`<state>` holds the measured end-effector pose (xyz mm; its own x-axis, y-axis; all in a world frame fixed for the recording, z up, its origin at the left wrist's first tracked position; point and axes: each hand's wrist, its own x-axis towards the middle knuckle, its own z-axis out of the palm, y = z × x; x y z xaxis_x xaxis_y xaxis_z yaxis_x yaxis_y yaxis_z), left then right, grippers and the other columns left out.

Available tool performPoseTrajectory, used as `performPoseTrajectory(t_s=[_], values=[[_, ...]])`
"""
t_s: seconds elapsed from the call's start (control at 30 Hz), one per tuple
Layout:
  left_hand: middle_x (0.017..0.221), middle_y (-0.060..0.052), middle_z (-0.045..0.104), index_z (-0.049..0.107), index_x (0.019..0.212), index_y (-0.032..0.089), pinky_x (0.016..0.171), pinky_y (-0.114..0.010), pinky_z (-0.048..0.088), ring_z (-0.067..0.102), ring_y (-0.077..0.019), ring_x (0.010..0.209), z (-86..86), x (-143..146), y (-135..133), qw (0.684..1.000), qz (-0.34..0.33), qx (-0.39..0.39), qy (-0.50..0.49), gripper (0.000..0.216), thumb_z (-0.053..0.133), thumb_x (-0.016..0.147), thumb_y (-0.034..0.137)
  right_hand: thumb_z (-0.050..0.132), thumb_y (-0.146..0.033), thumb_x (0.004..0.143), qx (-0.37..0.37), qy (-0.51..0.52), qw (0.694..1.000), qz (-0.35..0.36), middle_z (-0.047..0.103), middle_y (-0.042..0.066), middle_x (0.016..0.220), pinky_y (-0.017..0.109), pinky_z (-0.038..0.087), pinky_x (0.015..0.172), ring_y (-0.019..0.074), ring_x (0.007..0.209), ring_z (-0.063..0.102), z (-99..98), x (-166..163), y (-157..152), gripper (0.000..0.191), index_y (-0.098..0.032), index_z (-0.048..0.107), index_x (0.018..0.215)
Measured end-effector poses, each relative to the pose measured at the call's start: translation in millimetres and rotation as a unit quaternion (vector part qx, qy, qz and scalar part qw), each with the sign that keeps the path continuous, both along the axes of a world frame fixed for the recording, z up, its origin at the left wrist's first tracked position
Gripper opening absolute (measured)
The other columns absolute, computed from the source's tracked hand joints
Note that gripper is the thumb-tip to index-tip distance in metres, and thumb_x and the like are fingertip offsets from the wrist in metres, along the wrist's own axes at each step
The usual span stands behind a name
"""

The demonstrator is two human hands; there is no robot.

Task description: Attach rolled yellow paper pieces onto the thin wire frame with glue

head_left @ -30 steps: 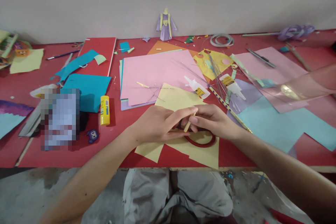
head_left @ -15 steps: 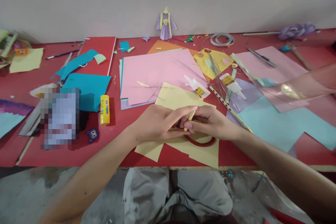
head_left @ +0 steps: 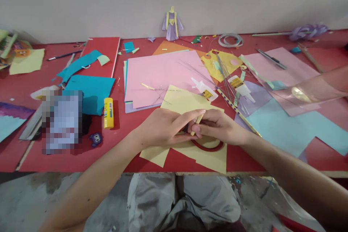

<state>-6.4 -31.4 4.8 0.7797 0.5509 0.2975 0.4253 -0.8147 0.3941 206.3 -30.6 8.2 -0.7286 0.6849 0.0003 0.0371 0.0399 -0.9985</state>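
My left hand [head_left: 164,125] and my right hand [head_left: 221,125] meet above the front of the table. Between their fingertips is a small, narrow yellow paper strip [head_left: 197,125], folded or rolled; the fingers hide part of it. Both hands are closed on it. Under them lie pale yellow paper sheets [head_left: 212,157]. A red loop [head_left: 209,148], which looks like a scissors handle, rests on the sheets, mostly covered by my hands. Just beyond is a pink paper stack [head_left: 163,70] with thin wires [head_left: 163,90] on top.
Two white glue bottles [head_left: 205,90] [head_left: 241,87] and a dotted pencil [head_left: 237,110] lie right of the stack. A yellow glue stick [head_left: 108,112] stands left. A purple paper doll [head_left: 172,25] leans on the wall. Someone's forearm [head_left: 320,87] reaches in from the right over blue paper [head_left: 288,127].
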Motion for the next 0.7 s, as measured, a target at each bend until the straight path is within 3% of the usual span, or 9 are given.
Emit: performPoseTrajectory(t_s=[0.7], values=[[0.086,0.002,0.073,0.035,0.143,0.020,0.056,-0.022,0.038,0.065,-0.0104,0.068,-0.7,-0.8,0.2,0.999,-0.002,0.029,0.027,0.050,0.045,0.100,0.044,0.060,-0.029,0.093,0.018,-0.014,1.000,0.001,0.061,0.001,0.075,0.021,0.043,0.056,0.0096,0.065,0.052,-4.9,2.7,0.0,0.019,-0.014,0.065,0.083]])
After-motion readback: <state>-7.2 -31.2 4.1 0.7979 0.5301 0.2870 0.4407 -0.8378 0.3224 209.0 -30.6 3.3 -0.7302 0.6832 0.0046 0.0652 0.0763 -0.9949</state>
